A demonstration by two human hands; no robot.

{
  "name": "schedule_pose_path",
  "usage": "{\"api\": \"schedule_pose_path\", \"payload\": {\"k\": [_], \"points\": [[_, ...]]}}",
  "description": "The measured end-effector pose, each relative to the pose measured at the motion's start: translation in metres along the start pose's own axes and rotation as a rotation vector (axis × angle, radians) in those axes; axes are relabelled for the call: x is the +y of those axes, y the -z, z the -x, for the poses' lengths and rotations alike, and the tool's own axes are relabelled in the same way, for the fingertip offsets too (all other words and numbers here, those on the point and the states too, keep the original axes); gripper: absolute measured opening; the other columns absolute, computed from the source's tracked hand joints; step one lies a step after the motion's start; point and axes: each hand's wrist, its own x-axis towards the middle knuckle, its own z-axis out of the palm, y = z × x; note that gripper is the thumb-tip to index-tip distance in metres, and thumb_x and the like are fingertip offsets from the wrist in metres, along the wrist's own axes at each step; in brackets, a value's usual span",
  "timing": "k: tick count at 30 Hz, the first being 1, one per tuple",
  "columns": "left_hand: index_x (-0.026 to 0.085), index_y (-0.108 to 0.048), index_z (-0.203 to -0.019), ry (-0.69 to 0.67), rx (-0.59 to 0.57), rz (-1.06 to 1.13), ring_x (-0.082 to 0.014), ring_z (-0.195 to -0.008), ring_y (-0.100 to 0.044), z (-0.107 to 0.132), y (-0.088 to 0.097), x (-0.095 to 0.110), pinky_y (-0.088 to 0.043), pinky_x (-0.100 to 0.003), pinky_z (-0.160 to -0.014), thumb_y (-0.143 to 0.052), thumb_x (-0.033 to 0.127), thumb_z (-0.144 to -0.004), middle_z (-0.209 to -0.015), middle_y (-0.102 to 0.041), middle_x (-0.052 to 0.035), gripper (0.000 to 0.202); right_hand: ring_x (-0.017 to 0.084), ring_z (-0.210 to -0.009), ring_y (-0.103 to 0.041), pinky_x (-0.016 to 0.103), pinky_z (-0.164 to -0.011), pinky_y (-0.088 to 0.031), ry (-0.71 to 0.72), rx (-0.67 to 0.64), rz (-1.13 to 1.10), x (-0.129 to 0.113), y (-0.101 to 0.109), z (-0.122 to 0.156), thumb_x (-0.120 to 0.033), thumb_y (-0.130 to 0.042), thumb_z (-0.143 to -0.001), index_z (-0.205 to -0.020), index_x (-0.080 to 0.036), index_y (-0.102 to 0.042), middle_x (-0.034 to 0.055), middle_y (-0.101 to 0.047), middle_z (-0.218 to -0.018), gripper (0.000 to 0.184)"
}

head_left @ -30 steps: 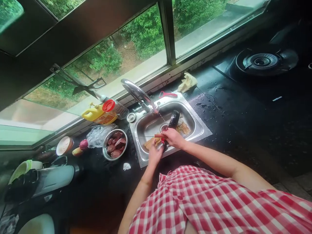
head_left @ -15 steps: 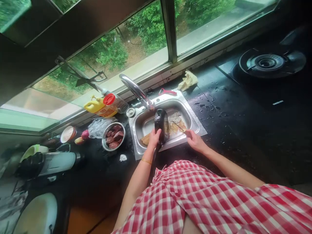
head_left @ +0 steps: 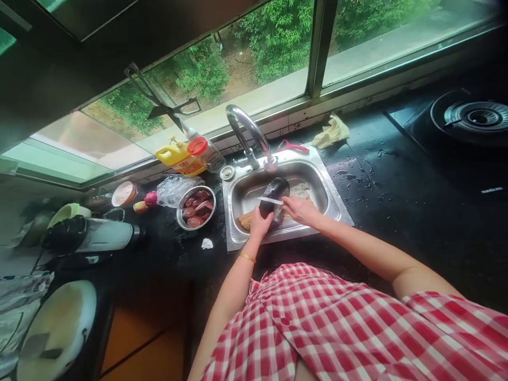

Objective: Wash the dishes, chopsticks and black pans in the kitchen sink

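My left hand [head_left: 260, 226] is closed round the lower end of a dark purple eggplant [head_left: 273, 191], held tilted over the steel sink [head_left: 337, 198]. My right hand [head_left: 299, 209] grips a small knife [head_left: 270, 200] whose pale blade lies across the eggplant's middle. Brownish peelings [head_left: 246, 220] lie on the sink floor beneath. The tap [head_left: 248, 129] arches over the basin just behind the eggplant.
A steel bowl of reddish pieces [head_left: 196, 207] sits left of the sink beside a plastic bag [head_left: 174, 188], a yellow oil jug [head_left: 178, 157] and a red-lidded bottle [head_left: 204, 151]. A red peeler [head_left: 292, 146] and a cloth [head_left: 331, 132] lie behind; a gas burner [head_left: 474, 116] at right.
My right hand swung away to the right with the knife, then came back and laid the blade across the eggplant. My left hand kept hold of the eggplant and raised its far end.
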Motion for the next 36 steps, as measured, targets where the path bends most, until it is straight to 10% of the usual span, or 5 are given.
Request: {"api": "schedule_pose_path", "payload": {"k": [14, 36], "points": [[0.015, -0.054, -0.11, 0.002, -0.026, 0.018, -0.0271, -0.093, -0.063, 0.008, -0.03, 0.004, -0.047, -0.038, -0.082, -0.066, 0.039, -0.078, -0.096, -0.066, -0.0129, 0.042, 0.023, -0.088, -0.065, 0.029, -0.069, -0.041, -0.142, -0.175, 0.202, 0.009, 0.034, -0.01, -0.042, -0.022, -0.1, -0.118, -0.02, -0.054, 0.0112, -0.067, -0.107, 0.043], [0.016, -0.054, -0.106, 0.033, 0.1, 0.186, -0.0241, -0.096, -0.062, -0.001, -0.017, -0.014, -0.047, -0.038, -0.087, -0.065, 0.036, -0.077, -0.101, -0.066, -0.0119, 0.037, 0.024, -0.094, -0.065, 0.03, -0.076, -0.043, -0.162, -0.221, 0.187, 0.019, 0.032, -0.041, -0.042, -0.021, -0.1, -0.11, -0.017, -0.061, 0.0134, -0.07, -0.104, 0.048]]}}
